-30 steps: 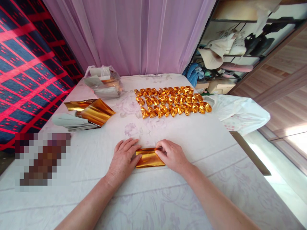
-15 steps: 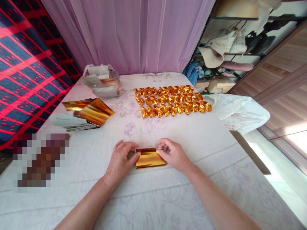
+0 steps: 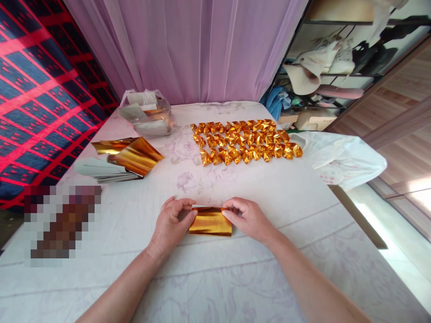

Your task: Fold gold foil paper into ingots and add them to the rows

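A folded sheet of gold foil paper (image 3: 210, 223) lies near the front of the table, its shiny side showing and a pale strip along its far edge. My left hand (image 3: 175, 220) pinches its far left corner between thumb and fingers. At the far right corner, my right hand (image 3: 247, 217) grips the same sheet with thumb and bent fingers. Beyond my hands, several folded gold foil ingots (image 3: 245, 155) stand in rows. To the left lies a fanned stack of gold foil paper (image 3: 139, 157), with pale backs visible on part of it.
A clear plastic bag (image 3: 148, 114) with more paper stands at the back left. A white plastic bag (image 3: 350, 157) hangs over the table's right edge. Something pixelated (image 3: 67, 224) is at left. Behind are a purple curtain (image 3: 182, 49) and a shelf with hats and shoes.
The far edge of the foil sheet has been folded slightly toward me, leaving less white showing. My right fingers have closed in on its corner. The whole view has shifted a little.
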Tool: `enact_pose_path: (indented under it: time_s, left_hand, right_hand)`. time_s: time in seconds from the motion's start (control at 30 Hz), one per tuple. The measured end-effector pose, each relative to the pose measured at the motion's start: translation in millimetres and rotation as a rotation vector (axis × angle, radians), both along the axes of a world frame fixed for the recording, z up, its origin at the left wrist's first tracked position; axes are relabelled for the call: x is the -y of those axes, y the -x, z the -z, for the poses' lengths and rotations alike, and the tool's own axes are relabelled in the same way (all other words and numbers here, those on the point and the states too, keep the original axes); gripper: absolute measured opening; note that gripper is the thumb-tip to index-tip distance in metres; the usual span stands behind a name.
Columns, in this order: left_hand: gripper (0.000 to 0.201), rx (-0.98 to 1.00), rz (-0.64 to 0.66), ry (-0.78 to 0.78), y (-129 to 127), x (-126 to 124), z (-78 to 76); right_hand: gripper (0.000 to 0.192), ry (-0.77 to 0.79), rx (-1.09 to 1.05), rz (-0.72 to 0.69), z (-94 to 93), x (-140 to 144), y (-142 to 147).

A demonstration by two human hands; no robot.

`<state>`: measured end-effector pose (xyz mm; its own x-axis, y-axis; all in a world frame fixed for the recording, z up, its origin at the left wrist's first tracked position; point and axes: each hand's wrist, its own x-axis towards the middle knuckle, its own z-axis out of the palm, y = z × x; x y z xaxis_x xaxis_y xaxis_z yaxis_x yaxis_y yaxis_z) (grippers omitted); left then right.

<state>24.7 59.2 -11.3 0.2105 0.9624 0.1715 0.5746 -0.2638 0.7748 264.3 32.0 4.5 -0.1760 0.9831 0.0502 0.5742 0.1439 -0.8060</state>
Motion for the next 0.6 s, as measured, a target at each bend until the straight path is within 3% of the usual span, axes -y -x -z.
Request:
enact_pose_path:
  time_s: [0.6]
  left_hand:
    - [0.016,-0.006,0.032,0.018,-1.0,0.4,-5.8]
  right_hand:
    - [0.008,0.058,-0.093,0.011,1.3,0.2,-2.8]
